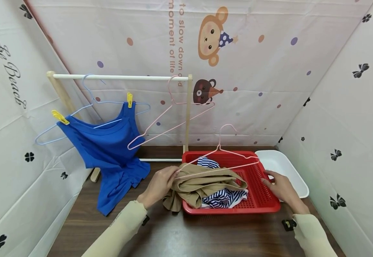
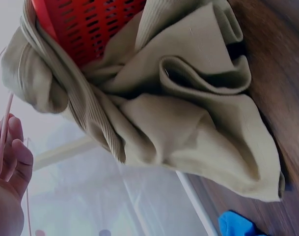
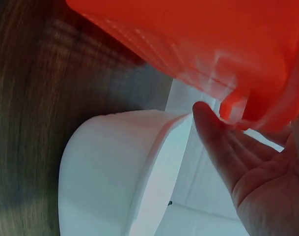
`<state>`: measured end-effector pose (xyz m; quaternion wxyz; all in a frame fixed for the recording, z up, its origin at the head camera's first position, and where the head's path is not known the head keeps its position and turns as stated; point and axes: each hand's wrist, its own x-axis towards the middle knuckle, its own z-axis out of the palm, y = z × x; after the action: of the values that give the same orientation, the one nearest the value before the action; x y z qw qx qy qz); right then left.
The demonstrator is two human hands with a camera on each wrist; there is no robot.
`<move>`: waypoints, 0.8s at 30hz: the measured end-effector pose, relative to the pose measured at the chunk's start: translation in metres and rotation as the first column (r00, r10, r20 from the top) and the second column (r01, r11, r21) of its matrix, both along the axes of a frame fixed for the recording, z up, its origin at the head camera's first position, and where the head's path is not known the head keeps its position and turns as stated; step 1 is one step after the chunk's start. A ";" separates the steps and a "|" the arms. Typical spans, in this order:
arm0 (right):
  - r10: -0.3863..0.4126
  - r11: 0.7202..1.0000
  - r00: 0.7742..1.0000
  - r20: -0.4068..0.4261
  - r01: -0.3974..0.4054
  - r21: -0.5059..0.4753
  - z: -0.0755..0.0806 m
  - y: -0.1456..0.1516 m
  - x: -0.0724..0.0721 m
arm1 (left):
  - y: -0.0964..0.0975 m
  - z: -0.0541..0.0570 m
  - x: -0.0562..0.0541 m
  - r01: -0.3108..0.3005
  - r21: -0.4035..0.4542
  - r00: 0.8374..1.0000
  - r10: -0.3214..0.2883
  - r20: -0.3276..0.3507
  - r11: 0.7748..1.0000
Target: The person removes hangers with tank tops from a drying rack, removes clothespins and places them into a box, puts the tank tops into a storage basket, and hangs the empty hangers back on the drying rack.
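The work area is a dark wood-grain table (image 1: 173, 237) enclosed by white printed sheets (image 1: 254, 67). A rack (image 1: 119, 77) stands at the left; it carries a blue garment (image 1: 109, 142) on a blue hanger (two yellow clips (image 1: 129, 100) sit at the shoulders) and a bare second pink hanger (image 1: 172, 127).

Step in hand, as judged: bringing a pink hanger (image 1: 219, 146) together with the khaki garment (image 1: 202, 182). The left hand (image 1: 159, 185) pinches the hanger at its left end. The right hand (image 1: 283, 187) grips the right rim of the red basket (image 1: 231, 211), next to the white tray (image 1: 302, 178), probably to steady it.

The next move would likely call for releasing the basket, finding the garment's opening and spreading it so the hanger can be fitted. Slack folds could snag the wire.

The khaki garment lies bunched in the basket, over striped cloth (image 1: 225, 198), with one end draped across the left rim and down to the table. It is matte, loosely folded and creased; the left wrist view shows a ribbed stretch and a hemmed edge. Whether the hanger touches it cannot be told.
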<state>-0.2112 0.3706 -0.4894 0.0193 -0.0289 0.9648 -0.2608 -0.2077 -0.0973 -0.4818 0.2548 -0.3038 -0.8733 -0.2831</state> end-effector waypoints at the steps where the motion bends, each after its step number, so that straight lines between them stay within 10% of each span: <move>1: 0.006 1.000 1.000 -0.008 -0.006 0.007 0.000 -0.001 0.001 | -0.002 0.000 0.000 -0.004 0.006 1.000 0.004 -0.008 1.000; 24: -0.069 0.994 0.964 -0.257 0.088 0.064 -0.015 -0.016 0.011 | -0.038 0.005 0.009 -0.085 0.073 0.991 0.092 -0.097 0.994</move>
<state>-0.2007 0.3542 -0.5040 -0.1138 -0.0232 0.9687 -0.2194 -0.1991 -0.1352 -0.4773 0.3209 -0.2696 -0.8619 -0.2855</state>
